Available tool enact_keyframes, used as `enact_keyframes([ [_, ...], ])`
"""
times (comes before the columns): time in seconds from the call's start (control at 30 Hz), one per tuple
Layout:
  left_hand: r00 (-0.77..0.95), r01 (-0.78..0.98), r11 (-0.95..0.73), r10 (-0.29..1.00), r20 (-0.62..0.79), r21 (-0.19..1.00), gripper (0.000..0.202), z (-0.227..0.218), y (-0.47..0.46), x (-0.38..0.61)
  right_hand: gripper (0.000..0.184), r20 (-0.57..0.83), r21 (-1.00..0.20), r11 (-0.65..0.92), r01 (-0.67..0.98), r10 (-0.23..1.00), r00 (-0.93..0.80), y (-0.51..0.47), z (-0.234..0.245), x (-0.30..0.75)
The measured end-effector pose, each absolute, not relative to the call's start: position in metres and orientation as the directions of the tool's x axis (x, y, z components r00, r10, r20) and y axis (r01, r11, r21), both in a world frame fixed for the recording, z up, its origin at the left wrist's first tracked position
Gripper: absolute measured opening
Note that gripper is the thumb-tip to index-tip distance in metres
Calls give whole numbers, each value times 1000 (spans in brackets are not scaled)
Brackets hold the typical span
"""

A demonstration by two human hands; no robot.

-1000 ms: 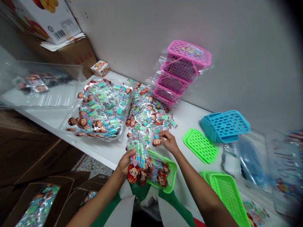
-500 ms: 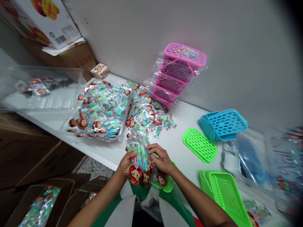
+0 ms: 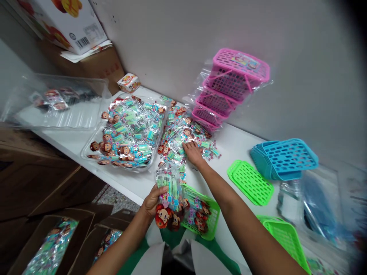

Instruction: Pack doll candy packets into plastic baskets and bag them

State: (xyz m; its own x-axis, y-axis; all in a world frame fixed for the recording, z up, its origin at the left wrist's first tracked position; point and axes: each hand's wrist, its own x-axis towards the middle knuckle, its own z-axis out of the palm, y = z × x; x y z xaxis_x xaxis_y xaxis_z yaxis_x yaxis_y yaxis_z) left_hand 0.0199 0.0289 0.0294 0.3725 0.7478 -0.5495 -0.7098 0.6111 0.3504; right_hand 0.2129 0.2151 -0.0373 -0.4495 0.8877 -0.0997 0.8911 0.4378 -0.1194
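Observation:
My left hand [image 3: 155, 199] is closed round a bunch of clear packets [image 3: 169, 187] with green sticks and red- and brown-haired cartoon heads. Beside it, near the table's front edge, a green basket [image 3: 215, 219] holds more of these packets. My right hand [image 3: 192, 152] reaches forward over a loose pile of packets [image 3: 179, 131], its fingers stretched onto them. The fingertips are partly hidden among the shiny wrappers. To the left of the pile, a clear plastic tray [image 3: 86, 151] is heaped with the same packets.
Wrapped pink baskets [image 3: 229, 91] stand stacked against the wall. On the right are blue baskets [image 3: 286, 156], green lattice pieces [image 3: 252, 183] and more green baskets [image 3: 286, 236]. Another clear tray [image 3: 65, 118] lies at the far left. Open cartons [image 3: 48, 244] with packets sit below the table.
My right hand has left the bunch and moved forward onto the loose pile. My left hand still holds the bunch. The green basket in front of me is more exposed.

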Motion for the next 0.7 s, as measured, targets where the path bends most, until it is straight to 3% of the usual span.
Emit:
enact_keyframes([
  [0.07,371,-724,604,749,-549,334,51,29,30,18,34,-141,-91,406,910,899,-415,212,-37,222],
  [0.13,380,-732,606,742,-552,311,52,26,32,18,26,-155,-140,306,942,933,-326,197,-32,235],
  [0.23,402,-728,623,727,-557,287,48,22,32,21,23,-218,-452,40,891,964,-154,157,-20,247],
  [0.3,407,-727,624,727,-554,285,46,22,33,25,28,-313,-705,-141,695,941,-127,122,-8,244],
  [0.4,401,-740,607,744,-535,290,48,27,34,34,33,-290,-903,-200,381,936,-197,72,12,225],
  [0.47,396,-741,605,744,-538,291,50,32,35,39,29,-222,-942,-160,294,956,-190,49,23,213],
  [0.57,380,-732,614,727,-572,294,50,33,33,38,30,-189,-948,-127,292,962,-195,35,27,207],
  [0.7,370,-729,619,716,-592,293,48,27,29,25,51,-368,-887,-202,415,853,-370,57,12,216],
])
